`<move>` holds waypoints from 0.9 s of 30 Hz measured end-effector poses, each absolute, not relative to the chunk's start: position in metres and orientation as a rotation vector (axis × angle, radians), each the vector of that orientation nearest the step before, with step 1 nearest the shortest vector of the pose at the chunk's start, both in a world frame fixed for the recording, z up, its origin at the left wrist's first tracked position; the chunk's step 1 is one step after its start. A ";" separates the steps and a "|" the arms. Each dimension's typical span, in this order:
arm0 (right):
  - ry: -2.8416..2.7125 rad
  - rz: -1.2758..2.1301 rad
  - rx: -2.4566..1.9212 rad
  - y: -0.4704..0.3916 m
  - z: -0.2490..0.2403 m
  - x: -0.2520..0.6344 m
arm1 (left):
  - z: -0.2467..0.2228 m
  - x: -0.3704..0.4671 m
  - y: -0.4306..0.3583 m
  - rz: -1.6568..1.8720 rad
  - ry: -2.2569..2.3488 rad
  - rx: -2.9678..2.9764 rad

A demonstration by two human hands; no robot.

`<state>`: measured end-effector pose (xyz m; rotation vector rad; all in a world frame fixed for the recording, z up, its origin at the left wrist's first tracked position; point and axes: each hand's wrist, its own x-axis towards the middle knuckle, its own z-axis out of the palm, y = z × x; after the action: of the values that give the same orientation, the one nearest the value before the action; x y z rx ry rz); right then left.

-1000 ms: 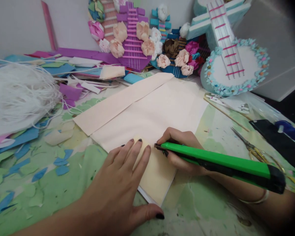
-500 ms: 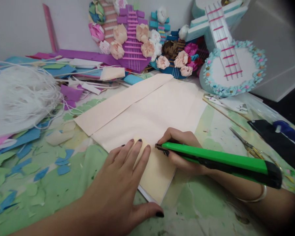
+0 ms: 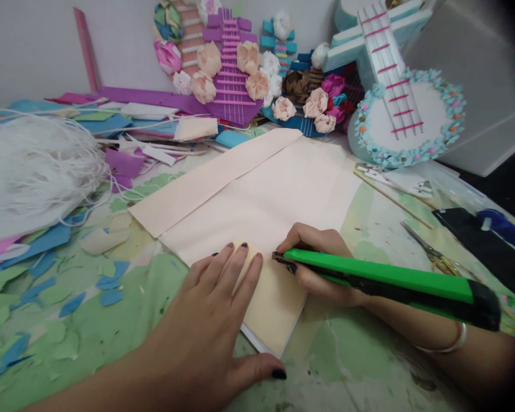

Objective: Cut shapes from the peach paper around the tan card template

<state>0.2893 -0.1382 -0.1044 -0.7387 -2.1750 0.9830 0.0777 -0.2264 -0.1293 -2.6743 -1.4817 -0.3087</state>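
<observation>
My left hand point(image 3: 217, 297) lies flat with fingers stretched over a pale yellow sheet point(image 3: 278, 306), pressing on its left side. That sheet rests on larger cream-pink paper point(image 3: 278, 189), which has a folded-over strip point(image 3: 223, 177) along its far left edge. My right hand point(image 3: 321, 269) is closed around a green and black utility knife point(image 3: 381, 274). The knife's front end is close to the left index fingertip, over the paper. Whether a blade touches the sheet is too small to make out.
White string point(image 3: 38, 166) lies tangled on the left, near blue and green paper scraps point(image 3: 30, 297). Scissors point(image 3: 431, 249), a thin wooden stick point(image 3: 392, 200) and a black flat piece point(image 3: 483, 249) lie at right. Flower-trimmed model guitars point(image 3: 412, 120) stand along the back.
The rear end of the utility knife has swung slightly to the right, and its front end has shifted a hair. My left hand and the papers have stayed in place.
</observation>
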 end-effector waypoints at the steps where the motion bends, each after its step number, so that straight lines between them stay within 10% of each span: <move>1: -2.168 0.982 -0.746 -0.138 -0.104 0.290 | -0.129 0.078 -0.227 -0.308 -1.484 -2.674; 27: -2.190 0.960 -0.820 -0.140 -0.100 0.293 | -0.129 0.077 -0.226 -0.334 -1.458 -2.700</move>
<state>0.2934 -0.1398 -0.0999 -0.8200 -2.1900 0.9598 0.0767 -0.2257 -0.1287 -2.7001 -1.4582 -0.3337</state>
